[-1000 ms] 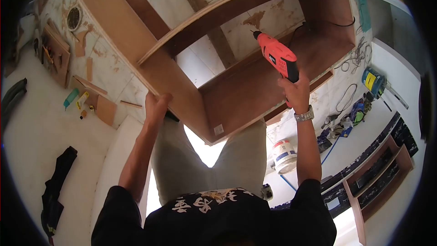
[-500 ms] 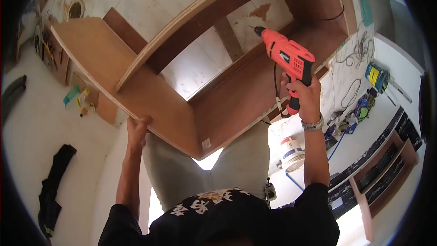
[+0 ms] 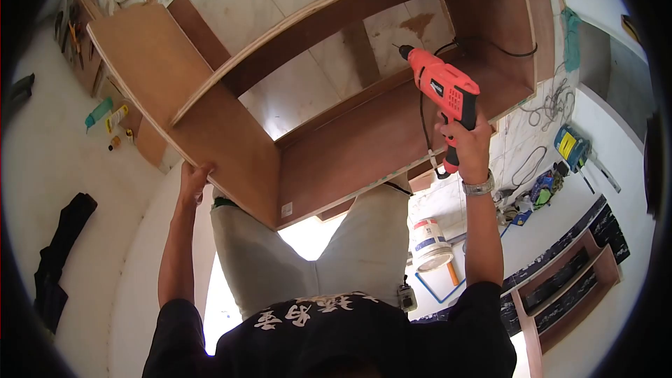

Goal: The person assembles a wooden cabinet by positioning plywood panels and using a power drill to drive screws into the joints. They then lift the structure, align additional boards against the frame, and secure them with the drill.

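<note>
My right hand (image 3: pixel 467 141) is wrapped round the grip of a red and black power drill (image 3: pixel 442 82), whose bit points up and left over the cabinet. A dark cord hangs from the drill's handle and runs into the cabinet. The wooden cabinet frame (image 3: pixel 336 157), open-sided with brown inner faces, lies tilted in front of my legs. At its near left edge, my left hand (image 3: pixel 196 180) grips the end panel (image 3: pixel 231 157), thumb on top and fingers mostly hidden underneath.
On the right stand a white bucket (image 3: pixel 431 246), a blue-yellow can (image 3: pixel 574 145) and another wooden frame (image 3: pixel 570 287). Loose wire (image 3: pixel 553 105) lies on the tiles. Small bottles (image 3: pixel 115 117) are at left, with dark cloth (image 3: pixel 59 259) nearer me.
The cabinet's near left end has shifted left and slightly up in view, along with my left hand. The drill stays in my right hand, nearly in the same place.
</note>
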Motion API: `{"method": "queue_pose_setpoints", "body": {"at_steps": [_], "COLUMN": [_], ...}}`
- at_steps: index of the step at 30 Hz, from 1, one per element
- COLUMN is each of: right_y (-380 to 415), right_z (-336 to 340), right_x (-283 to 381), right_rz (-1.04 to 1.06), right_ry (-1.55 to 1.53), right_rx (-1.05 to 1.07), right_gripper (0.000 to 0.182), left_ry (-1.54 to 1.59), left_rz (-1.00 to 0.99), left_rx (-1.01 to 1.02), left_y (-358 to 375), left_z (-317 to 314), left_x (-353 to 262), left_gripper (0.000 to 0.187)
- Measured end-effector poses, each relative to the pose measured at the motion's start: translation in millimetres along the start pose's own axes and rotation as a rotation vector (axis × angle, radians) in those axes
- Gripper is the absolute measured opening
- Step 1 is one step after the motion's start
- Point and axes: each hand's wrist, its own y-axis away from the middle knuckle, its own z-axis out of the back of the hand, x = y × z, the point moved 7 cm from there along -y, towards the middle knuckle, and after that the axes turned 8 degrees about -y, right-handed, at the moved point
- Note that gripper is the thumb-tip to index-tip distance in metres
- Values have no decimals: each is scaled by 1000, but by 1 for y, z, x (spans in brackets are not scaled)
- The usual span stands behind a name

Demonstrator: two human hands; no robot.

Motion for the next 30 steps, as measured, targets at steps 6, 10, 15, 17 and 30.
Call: {"method": "queue_pose_setpoints", "body": {"at_steps": [6,10,15,17,30], "right_y": [-8,-24,-25,-21,-115], "right_z": [7,7,9,5,-9], "right_x": [-9,-16,-16,-16,2], "right_rz": [-26,-30,-21,-2,196], "right_ry": [-66,-32,75,66,213], "right_rx": [-41,-25,-29,-37,76], "right_gripper": [35,39,41,41,24], "left_ry": [30,1,17,67,-897], "left_rz": [18,42,59,15,-876], "left_rx": [-50,-93,-255,-409,-137], "left_y": [-17,-31,-24,-15,-76], "left_z": [3,15,21,25,-120], "left_x": [26,54,77,73,-297], "left_gripper": [43,41,54,59,77]}}
